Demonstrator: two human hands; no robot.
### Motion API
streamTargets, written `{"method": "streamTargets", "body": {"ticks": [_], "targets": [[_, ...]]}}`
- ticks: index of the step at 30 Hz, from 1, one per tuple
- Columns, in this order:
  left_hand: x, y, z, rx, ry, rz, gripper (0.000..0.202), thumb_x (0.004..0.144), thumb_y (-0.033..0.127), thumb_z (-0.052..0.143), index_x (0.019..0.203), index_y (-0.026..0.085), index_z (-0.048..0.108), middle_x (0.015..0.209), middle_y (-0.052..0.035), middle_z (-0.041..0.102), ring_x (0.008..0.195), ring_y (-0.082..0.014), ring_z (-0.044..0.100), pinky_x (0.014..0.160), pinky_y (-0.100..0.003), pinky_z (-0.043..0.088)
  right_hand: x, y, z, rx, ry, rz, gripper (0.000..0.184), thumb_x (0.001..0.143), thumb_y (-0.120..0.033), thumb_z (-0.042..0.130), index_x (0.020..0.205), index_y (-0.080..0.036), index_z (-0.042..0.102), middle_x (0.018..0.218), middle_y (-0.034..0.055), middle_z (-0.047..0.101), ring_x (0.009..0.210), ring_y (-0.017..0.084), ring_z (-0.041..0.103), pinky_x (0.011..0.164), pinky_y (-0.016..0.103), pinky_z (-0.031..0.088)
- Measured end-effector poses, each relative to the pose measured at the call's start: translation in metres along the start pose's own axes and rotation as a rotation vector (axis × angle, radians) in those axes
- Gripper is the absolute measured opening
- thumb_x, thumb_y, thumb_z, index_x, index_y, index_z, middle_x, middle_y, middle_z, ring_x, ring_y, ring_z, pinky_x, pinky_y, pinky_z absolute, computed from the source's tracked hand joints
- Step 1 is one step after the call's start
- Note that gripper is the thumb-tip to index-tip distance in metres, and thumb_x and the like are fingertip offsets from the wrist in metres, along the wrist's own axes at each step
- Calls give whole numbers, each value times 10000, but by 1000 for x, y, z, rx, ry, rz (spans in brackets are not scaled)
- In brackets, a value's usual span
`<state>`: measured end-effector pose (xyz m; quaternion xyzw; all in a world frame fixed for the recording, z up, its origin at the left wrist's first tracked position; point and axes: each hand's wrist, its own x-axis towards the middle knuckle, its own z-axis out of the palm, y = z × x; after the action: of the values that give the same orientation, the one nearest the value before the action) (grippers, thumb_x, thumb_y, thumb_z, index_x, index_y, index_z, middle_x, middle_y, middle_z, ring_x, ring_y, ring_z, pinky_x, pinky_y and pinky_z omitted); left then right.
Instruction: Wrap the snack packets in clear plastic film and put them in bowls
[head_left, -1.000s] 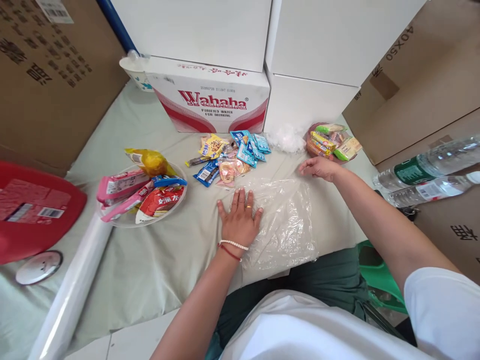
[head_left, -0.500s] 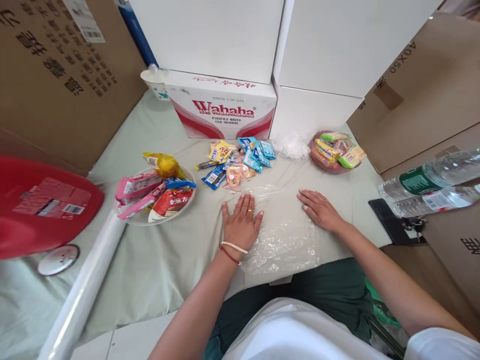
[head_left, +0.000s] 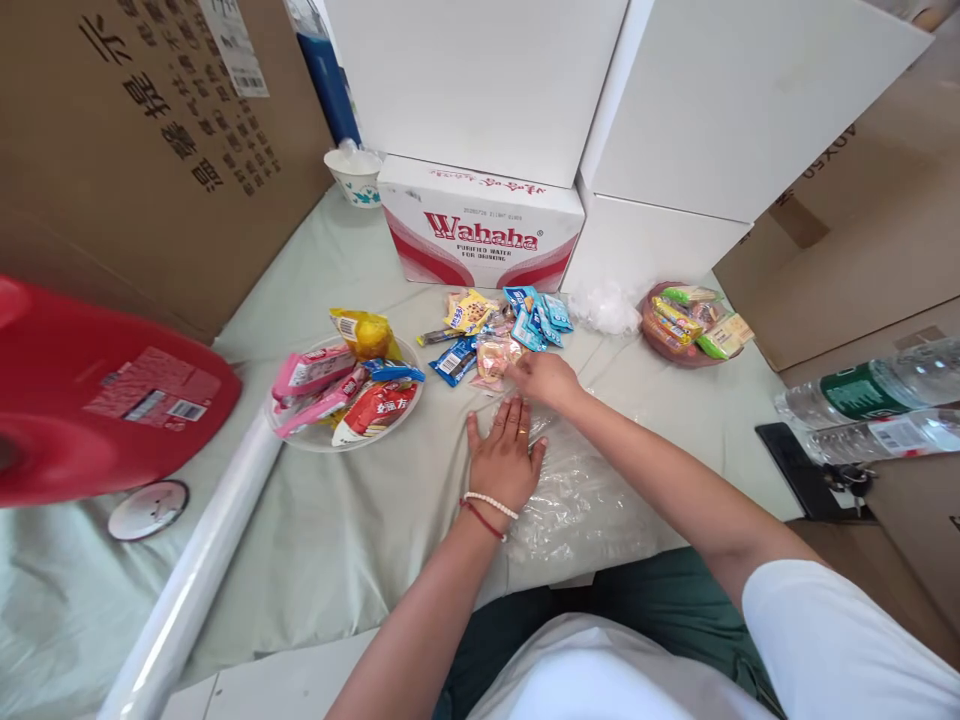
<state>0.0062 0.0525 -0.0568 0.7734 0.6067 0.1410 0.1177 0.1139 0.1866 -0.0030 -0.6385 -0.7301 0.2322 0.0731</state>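
Note:
My left hand point(head_left: 504, 465) lies flat with its fingers spread, on the left edge of a clear plastic bag point(head_left: 592, 505) laid out on the cloth. My right hand point(head_left: 546, 380) crosses over the bag's far side, its fingers bent and drawn together. Its fingertips meet the near edge of a pink snack packet point(head_left: 493, 360); whatever lies between them is hidden. Around that packet is a loose pile with a yellow cookie packet point(head_left: 471, 311), a dark blue packet point(head_left: 454, 361) and several light blue packets point(head_left: 534, 322).
To the left sit a clear bowl of snacks point(head_left: 409, 415), a plastic film roll point(head_left: 199, 560), a round badge point(head_left: 148, 510) and a red jug point(head_left: 112, 400). Behind stands a Wahaha box point(head_left: 480, 235). A brown snack bowl point(head_left: 660, 345), bottles point(head_left: 862, 390) and a phone point(head_left: 799, 470) are at right.
My right hand has left the bag's right side and moved left and forward to the snack pile, its fingers now bent. My left hand stays on the bag. The camera view has shifted.

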Motion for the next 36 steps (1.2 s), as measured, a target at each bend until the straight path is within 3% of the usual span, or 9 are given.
{"method": "streamTargets", "body": {"ticks": [2, 5, 8, 14, 22, 27, 31, 33, 36], "targets": [[0, 0, -1, -16, -12, -7, 625, 1073, 447, 316, 1628, 165, 371, 1682, -153, 382, 1587, -302, 333, 1284, -724, 71, 10, -18, 13, 11, 4, 69, 386, 906, -601, 661, 940, -221, 717, 945, 101, 768, 865, 264, 680, 667, 315, 409], [1, 0, -2, -41, -24, -8, 624, 1064, 443, 343, 1624, 170, 385, 1672, -155, 407, 1583, -312, 338, 1284, -725, 81, 17, -23, 25, 116, 30, 83, 332, 871, -538, 717, 961, -220, 685, 954, 74, 754, 822, 229, 659, 655, 302, 406], [0, 0, -1, -57, -8, -11, 625, 1066, 446, 338, 1625, 170, 381, 1679, -153, 396, 1581, -308, 340, 1287, -719, 71, 19, -9, 24, 233, 90, 36, 295, 824, -496, 736, 880, -223, 638, 905, 30, 722, 794, 196, 627, 680, 289, 417], [-1, 0, 3, -87, 26, -16, 625, 1076, 472, 304, 1625, 185, 386, 1705, -129, 343, 1593, -283, 319, 1301, -690, 31, 36, 28, -3, 283, 265, 64, 318, 785, -529, 679, 856, -238, 571, 849, 6, 677, 829, 209, 607, 774, 314, 448], [0, 0, -1, -69, 13, -23, 629, 1067, 473, 329, 1627, 192, 383, 1703, -128, 349, 1589, -286, 327, 1299, -691, 52, 51, 17, 3, 330, 224, 225, 398, 679, -391, 801, 987, -209, 626, 950, 79, 731, 959, 277, 663, 832, 364, 502], [1, -1, 0, -40, 20, -12, 623, 1062, 461, 341, 1625, 201, 393, 1692, -141, 370, 1589, -309, 324, 1290, -702, 62, 28, 11, -4, 546, 62, 229, 254, 722, -394, 766, 837, -193, 659, 858, 48, 725, 845, 233, 665, 728, 312, 506], [1, -2, 3, -34, 29, 2, 629, 1061, 466, 333, 1618, 182, 403, 1695, -146, 358, 1586, -306, 331, 1289, -702, 52, -10, 52, -40, 479, 188, 163, 364, 752, -520, 729, 908, -212, 612, 890, 31, 680, 841, 217, 619, 716, 309, 492], [1, -3, 3, -38, 26, 9, 628, 1063, 460, 316, 1613, 170, 406, 1699, -145, 345, 1585, -298, 335, 1289, -704, 38, -31, 90, -66, 388, 256, 164, 377, 778, -539, 703, 943, -220, 587, 914, 43, 657, 852, 225, 608, 718, 321, 493], [1, -2, 1, -41, 26, 11, 628, 1063, 447, 292, 1612, 163, 404, 1699, -147, 347, 1586, -302, 334, 1280, -720, 24, -63, 151, -96, 124, 350, 234, 354, 749, -426, 743, 979, -226, 563, 908, 67, 641, 846, 253, 604, 712, 347, 481]]}}
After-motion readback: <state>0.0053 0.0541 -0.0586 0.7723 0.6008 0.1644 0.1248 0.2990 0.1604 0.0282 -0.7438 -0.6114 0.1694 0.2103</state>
